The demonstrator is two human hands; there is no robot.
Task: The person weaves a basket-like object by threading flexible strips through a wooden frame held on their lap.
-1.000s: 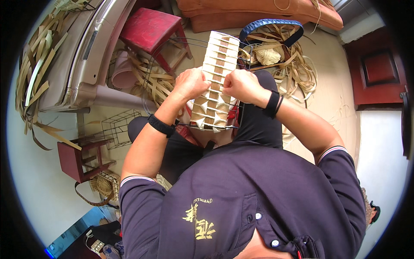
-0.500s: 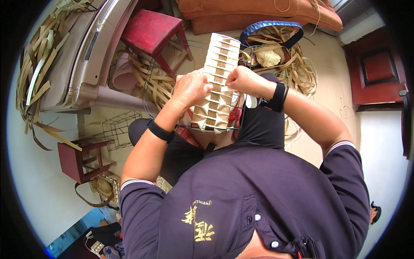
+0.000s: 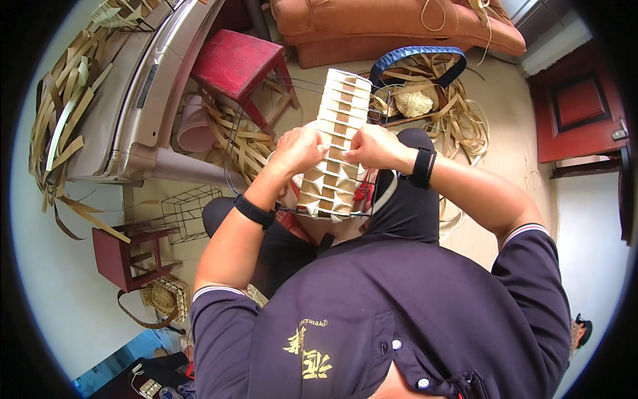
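Between my hands, above my lap, lies a long woven panel (image 3: 342, 120) of cream and brown flat strips, set in a dark wire frame (image 3: 231, 156). Cream strip ends stick up in folded points on its near half. My left hand (image 3: 299, 151) is closed at the panel's left edge, its thumb on the weave. On the opposite edge my right hand (image 3: 377, 147) is closed too, thumb pressing the strips at about the same height. The undersides of both hands' fingers are hidden.
Beyond the panel stand a red stool (image 3: 236, 63) and an orange sofa (image 3: 392, 30). A blue-rimmed basket (image 3: 419, 52) holds a ball of cream cord (image 3: 413, 100); loose strips (image 3: 458, 130) lie beside it. At left are a pink bucket (image 3: 196, 126), a small dark-red stool (image 3: 123, 259) and a wire frame (image 3: 189, 209).
The whole view has shifted, so the panel and room sit lower. My right hand has turned, thumb now down on the panel. The small white strip end by its fingers no longer stands out.
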